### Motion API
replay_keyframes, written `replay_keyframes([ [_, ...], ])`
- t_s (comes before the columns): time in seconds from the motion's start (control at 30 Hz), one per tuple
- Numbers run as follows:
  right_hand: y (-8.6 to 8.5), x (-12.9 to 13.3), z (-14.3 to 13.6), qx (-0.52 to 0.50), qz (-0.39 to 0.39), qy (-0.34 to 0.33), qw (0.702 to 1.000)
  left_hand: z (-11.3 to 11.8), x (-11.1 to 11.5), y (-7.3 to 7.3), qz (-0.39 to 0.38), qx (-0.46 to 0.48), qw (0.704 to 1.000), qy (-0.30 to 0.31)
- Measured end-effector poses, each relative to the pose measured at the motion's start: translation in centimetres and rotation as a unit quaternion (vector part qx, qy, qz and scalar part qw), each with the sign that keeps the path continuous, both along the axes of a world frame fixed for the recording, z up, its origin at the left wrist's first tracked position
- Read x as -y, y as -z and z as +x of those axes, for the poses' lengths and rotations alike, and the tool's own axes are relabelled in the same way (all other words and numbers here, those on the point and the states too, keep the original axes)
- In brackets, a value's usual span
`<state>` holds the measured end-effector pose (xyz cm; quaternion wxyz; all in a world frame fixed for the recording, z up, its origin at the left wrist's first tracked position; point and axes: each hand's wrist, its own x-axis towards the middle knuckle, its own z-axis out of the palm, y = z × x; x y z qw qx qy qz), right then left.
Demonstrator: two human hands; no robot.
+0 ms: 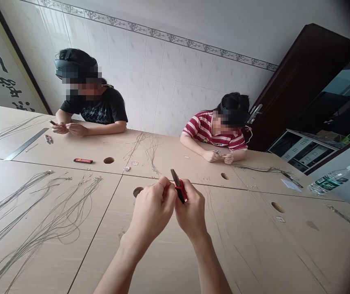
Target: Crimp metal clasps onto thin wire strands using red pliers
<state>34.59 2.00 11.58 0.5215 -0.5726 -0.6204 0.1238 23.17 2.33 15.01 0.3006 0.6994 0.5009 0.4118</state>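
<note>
My right hand (190,208) is closed around a small pair of pliers (178,187) with red and black on the handles; the dark jaws point up and to the left. Right beside it, my left hand (154,206) is closed, its fingertips pinched against the pliers' side. What the left fingers hold is hidden or too small to make out. A few thin dark cords (220,226) trail across the table to the right of my right forearm.
Bundles of thin cords (45,232) with small metal ends lie at left. Across the table (153,269) sit two people, hands at small work. A red-black marker-like stick (83,161), a metal ruler (28,143) and a water bottle (331,180) are around. Round holes (109,160) pierce the tabletop.
</note>
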Motion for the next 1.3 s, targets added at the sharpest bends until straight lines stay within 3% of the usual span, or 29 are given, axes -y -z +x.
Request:
replay_keyframes([
  [0.13, 0.0, -0.1, 0.0, 0.012, 0.014, 0.0, 1.0, 0.2, -0.3, 0.2, -0.025, 0.07, 0.997, -0.012],
  [0.4, 0.1, 0.0, 0.2, 0.0, 0.031, -0.005, 0.999, 0.8, -0.8, 0.6, -0.069, 0.237, 0.968, 0.043],
  [0.7, 0.3, -0.4, 0.1, 0.0, 0.032, -0.005, 0.999, 0.0, -0.5, 0.9, -0.102, 0.194, 0.975, 0.04],
  [1.3, 0.8, -0.6, 0.0, -0.036, -0.019, -0.049, 0.998, -0.7, 0.0, 1.9, -0.042, 0.191, 0.979, 0.06],
])
